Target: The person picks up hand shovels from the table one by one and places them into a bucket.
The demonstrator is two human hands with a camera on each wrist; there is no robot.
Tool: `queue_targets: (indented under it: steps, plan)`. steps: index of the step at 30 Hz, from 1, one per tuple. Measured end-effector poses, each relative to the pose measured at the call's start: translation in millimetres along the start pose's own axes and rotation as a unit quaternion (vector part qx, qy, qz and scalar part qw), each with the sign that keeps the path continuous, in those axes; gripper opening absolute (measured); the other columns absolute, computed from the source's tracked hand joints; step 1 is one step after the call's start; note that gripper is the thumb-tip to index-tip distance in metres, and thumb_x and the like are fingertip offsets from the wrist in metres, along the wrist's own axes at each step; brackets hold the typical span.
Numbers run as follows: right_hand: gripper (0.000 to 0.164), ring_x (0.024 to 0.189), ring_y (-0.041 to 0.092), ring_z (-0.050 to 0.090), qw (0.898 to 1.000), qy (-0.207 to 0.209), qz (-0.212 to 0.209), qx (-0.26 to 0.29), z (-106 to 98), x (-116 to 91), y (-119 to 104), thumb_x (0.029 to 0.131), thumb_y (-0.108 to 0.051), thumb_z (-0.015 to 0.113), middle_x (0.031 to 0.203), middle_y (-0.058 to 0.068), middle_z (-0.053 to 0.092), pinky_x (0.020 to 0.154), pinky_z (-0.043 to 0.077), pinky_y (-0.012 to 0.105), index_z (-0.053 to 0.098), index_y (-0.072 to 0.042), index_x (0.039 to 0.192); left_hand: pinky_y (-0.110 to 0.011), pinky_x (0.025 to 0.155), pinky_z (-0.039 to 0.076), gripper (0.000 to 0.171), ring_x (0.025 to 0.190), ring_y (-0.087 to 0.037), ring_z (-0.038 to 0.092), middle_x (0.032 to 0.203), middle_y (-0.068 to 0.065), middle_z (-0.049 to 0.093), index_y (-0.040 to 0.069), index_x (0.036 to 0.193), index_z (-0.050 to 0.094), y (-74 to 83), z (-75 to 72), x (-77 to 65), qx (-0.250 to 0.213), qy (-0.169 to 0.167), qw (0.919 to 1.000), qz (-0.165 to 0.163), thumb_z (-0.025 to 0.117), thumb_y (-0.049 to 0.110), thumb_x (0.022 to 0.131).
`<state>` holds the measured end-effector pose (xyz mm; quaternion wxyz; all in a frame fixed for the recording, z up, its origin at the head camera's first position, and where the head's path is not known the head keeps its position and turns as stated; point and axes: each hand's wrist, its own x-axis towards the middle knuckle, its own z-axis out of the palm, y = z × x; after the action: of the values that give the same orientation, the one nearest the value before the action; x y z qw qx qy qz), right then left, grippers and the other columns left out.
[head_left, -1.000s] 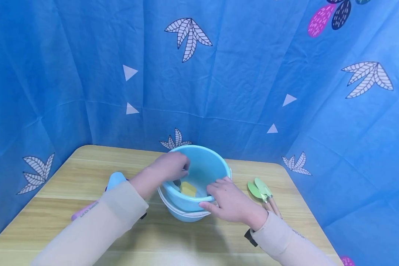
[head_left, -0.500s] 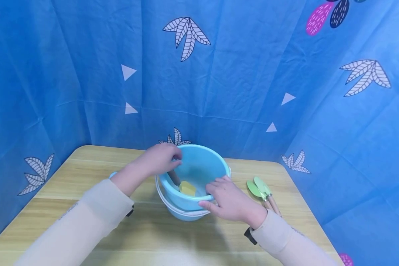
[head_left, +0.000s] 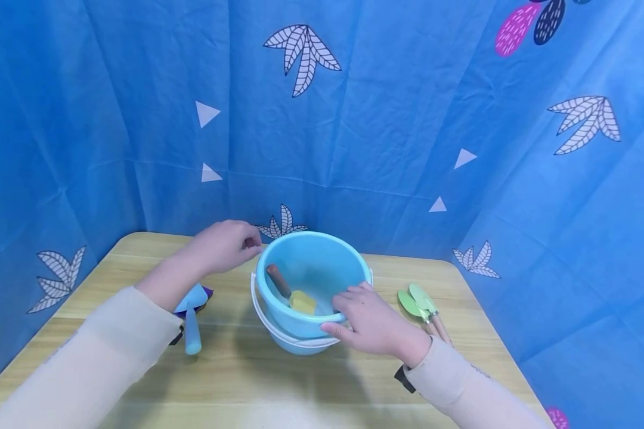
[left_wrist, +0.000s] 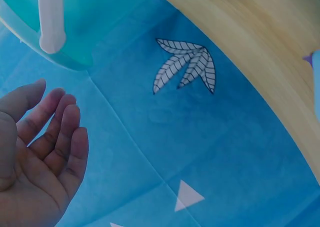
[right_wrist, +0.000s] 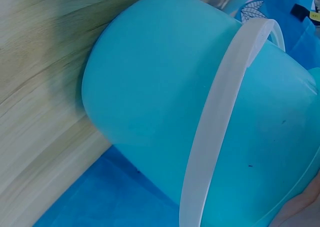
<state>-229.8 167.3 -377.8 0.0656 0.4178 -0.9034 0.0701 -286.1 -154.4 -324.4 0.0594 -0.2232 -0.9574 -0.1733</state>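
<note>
A light blue bucket (head_left: pixel 316 262) with a white carry handle (head_left: pixel 268 319) stands on the table. Inside it lies a small tool (head_left: pixel 280 281) with a brown handle and a yellow head (head_left: pixel 303 302), leaning on the left wall. My right hand (head_left: pixel 367 319) grips the near right rim, thumb outside and fingers over the edge. The right wrist view shows the bucket's outer wall (right_wrist: pixel 150 77), with only a bit of the hand at the edge. Just left of the rim hovers my left hand (head_left: pixel 228 244), holding nothing, its fingers loosely bent in the left wrist view.
A light blue toy shovel (head_left: pixel 192 330) lies at the left over a purple piece (head_left: pixel 208 292), partly hidden by the left arm. Right of the bucket lie two green trowels (head_left: pixel 420 304) with wooden handles. A blue patterned cloth (head_left: pixel 386 119) hangs behind the wooden table (head_left: pixel 295 393).
My left hand has lifted out of the bucket and moved left past the rim, leaving the brown-handled tool inside. The blue shovel's handle has come into view. My right hand stays on the rim.
</note>
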Motion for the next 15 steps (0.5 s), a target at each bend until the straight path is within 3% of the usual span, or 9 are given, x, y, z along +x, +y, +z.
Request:
queue_targets:
  steps: [9, 15]
  plan:
    - [0.045, 0.072, 0.009, 0.04, 1.0, -0.005, 0.006, 0.001, -0.5, 0.4, -0.9, 0.101, -0.063, 0.04, 0.068, -0.011, 0.039, 0.079, 0.032, 0.031, 0.048, -0.024, 0.079, -0.042, 0.077, 0.056, 0.01, 0.082, -0.02, 0.062, 0.088, -0.001, 0.068, 0.011, 0.098, 0.074, -24.3, 0.1, -11.6, 0.007, 0.007, 0.9999, 0.013, 0.07, 0.019, 0.094]
    - [0.045, 0.072, 0.009, 0.04, 1.0, -0.004, 0.006, -0.002, -1.1, 0.9, -1.7, 0.101, -0.063, 0.04, 0.068, -0.011, 0.039, 0.08, 0.031, 0.031, 0.047, -0.024, 0.079, -0.04, 0.073, 0.055, 0.007, 0.077, -0.017, 0.059, 0.084, 0.002, 0.066, 0.012, 0.095, 0.073, -38.4, 3.1, -23.4, 0.01, -0.012, 0.9998, 0.01, 0.069, 0.018, 0.095]
